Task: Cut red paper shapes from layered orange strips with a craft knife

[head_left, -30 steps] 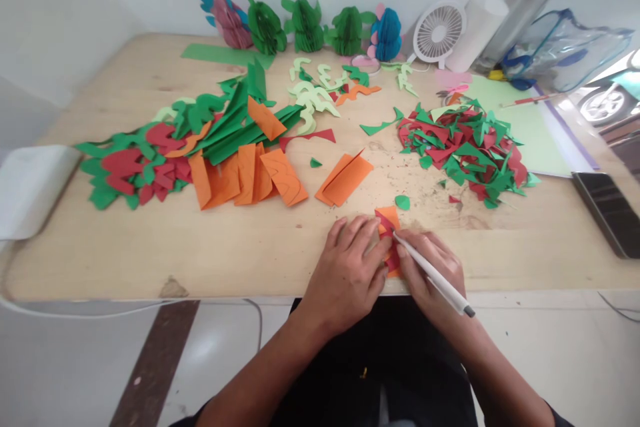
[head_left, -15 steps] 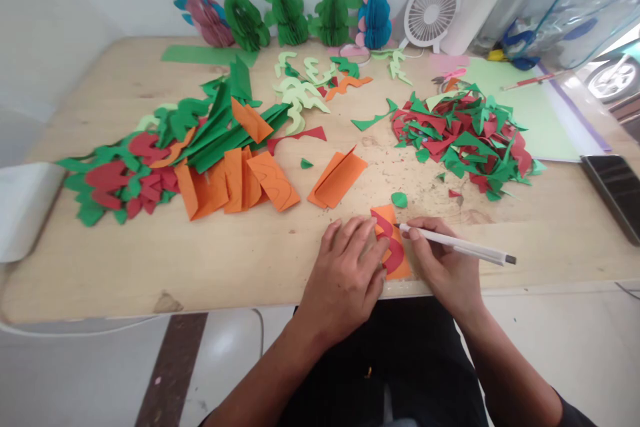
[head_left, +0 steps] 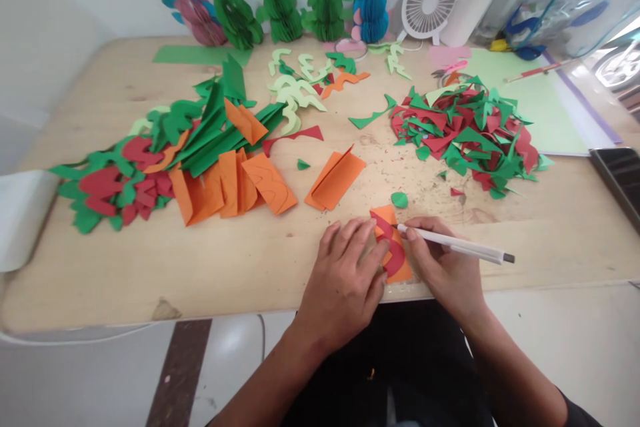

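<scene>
Two layers of paper lie near the edge of the wooden table [head_left: 240, 253]: a wavy red cutout [head_left: 396, 256] on an orange sheet [head_left: 405, 271]. The left hand [head_left: 345, 273], fingers slightly apart, presses them; the right hand [head_left: 445, 267] is clamped on a white pen [head_left: 457, 242], tip at the cutout. Beyond, a folded orange paper [head_left: 270, 183] bears drawn curves. Farthest stands a white fan [head_left: 431, 3].

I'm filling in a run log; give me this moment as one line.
left hand: on red cutout over orange paper | right hand: pen, tip at cutout edge | beyond: scrap pile, fan
</scene>
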A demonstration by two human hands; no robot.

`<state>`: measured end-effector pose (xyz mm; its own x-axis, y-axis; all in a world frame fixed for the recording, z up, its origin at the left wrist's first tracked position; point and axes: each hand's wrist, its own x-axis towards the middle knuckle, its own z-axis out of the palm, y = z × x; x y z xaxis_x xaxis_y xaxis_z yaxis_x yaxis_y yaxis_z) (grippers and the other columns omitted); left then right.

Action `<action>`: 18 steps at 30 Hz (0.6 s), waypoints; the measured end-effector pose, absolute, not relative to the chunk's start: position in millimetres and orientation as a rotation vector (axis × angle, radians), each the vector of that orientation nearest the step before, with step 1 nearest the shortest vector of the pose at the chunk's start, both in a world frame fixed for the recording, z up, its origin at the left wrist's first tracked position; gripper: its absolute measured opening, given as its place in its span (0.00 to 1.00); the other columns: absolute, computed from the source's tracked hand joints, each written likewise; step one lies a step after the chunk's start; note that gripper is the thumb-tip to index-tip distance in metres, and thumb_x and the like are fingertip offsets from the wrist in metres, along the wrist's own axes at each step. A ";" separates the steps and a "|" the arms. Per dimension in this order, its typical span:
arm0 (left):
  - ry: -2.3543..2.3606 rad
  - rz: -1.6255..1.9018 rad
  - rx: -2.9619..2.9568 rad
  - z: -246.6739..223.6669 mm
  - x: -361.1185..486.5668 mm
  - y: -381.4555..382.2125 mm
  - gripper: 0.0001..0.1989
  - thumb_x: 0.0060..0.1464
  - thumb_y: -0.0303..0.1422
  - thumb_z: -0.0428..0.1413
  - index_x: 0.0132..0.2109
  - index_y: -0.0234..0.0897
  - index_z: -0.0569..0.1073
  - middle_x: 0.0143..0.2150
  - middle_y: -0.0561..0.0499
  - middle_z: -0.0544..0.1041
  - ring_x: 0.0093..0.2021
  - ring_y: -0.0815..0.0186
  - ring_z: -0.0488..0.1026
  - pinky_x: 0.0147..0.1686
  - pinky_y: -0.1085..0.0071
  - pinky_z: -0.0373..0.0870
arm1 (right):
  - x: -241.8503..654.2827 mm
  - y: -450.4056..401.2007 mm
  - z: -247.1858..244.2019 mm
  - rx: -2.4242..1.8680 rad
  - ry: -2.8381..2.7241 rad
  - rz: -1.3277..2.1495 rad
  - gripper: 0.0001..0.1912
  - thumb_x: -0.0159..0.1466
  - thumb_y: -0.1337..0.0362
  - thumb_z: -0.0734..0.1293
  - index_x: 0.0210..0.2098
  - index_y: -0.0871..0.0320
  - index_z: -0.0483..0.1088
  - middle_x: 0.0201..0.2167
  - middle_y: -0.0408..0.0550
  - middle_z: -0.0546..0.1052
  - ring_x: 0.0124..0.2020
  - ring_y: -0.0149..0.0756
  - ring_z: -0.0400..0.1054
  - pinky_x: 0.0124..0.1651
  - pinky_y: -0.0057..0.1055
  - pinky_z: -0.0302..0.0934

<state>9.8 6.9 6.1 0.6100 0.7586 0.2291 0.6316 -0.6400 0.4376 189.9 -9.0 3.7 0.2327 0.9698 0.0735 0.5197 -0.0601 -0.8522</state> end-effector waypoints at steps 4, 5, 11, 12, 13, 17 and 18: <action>1.123 0.564 2.530 5.3 10.0 6.9 0.17 0.62 0.31 0.48 0.55 0.34 0.73 0.62 0.37 0.69 0.63 0.49 0.62 0.62 0.44 0.59 | 189.7 -8.9 4.6 -1.713 -1.402 0.697 0.07 0.66 0.58 0.65 0.37 0.54 0.73 0.32 0.46 0.80 0.33 0.35 0.75 0.33 0.30 0.68; 1.124 0.561 2.530 5.1 10.0 6.9 0.17 0.62 0.31 0.48 0.55 0.34 0.73 0.62 0.37 0.69 0.64 0.48 0.62 0.62 0.44 0.59 | 189.6 -8.9 4.9 -1.716 -1.404 0.694 0.07 0.66 0.58 0.65 0.37 0.54 0.73 0.32 0.46 0.80 0.32 0.35 0.75 0.31 0.29 0.67; 1.128 0.549 2.525 5.5 9.7 6.9 0.17 0.63 0.32 0.48 0.55 0.34 0.73 0.62 0.37 0.68 0.64 0.48 0.62 0.63 0.43 0.58 | 189.0 -9.3 6.6 -1.725 -1.422 0.675 0.08 0.65 0.58 0.64 0.36 0.54 0.73 0.31 0.46 0.79 0.31 0.35 0.74 0.28 0.28 0.65; 1.128 0.548 2.525 5.4 9.6 6.9 0.17 0.63 0.32 0.48 0.55 0.34 0.73 0.63 0.37 0.68 0.64 0.48 0.62 0.63 0.43 0.58 | 189.0 -9.4 6.6 -1.726 -1.425 0.671 0.08 0.65 0.58 0.64 0.36 0.54 0.73 0.31 0.46 0.79 0.31 0.35 0.74 0.28 0.28 0.65; 1.129 0.549 2.525 5.3 9.6 6.8 0.17 0.63 0.32 0.48 0.55 0.34 0.73 0.63 0.37 0.68 0.64 0.48 0.62 0.63 0.43 0.58 | 189.0 -9.6 6.5 -1.725 -1.429 0.668 0.07 0.65 0.58 0.64 0.36 0.54 0.72 0.31 0.46 0.79 0.31 0.35 0.74 0.28 0.28 0.65; 1.127 0.553 2.526 4.5 9.6 6.5 0.17 0.63 0.32 0.48 0.55 0.34 0.73 0.63 0.37 0.68 0.64 0.48 0.61 0.63 0.44 0.57 | 189.1 -11.0 6.8 -1.718 -1.452 0.658 0.06 0.65 0.60 0.64 0.36 0.53 0.72 0.31 0.45 0.80 0.31 0.35 0.74 0.29 0.28 0.65; 1.126 0.554 2.527 4.4 9.6 6.5 0.17 0.63 0.32 0.48 0.55 0.34 0.73 0.63 0.37 0.68 0.64 0.48 0.61 0.63 0.44 0.57 | 189.0 -11.4 7.2 -1.723 -1.457 0.645 0.06 0.65 0.60 0.64 0.36 0.53 0.72 0.31 0.45 0.79 0.31 0.35 0.74 0.29 0.29 0.65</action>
<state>9.6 6.5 4.4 0.6146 0.7583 0.2173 0.6349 -0.6390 0.4343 189.0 -11.4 7.2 0.2165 0.9711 0.0999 0.5789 -0.0453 -0.8141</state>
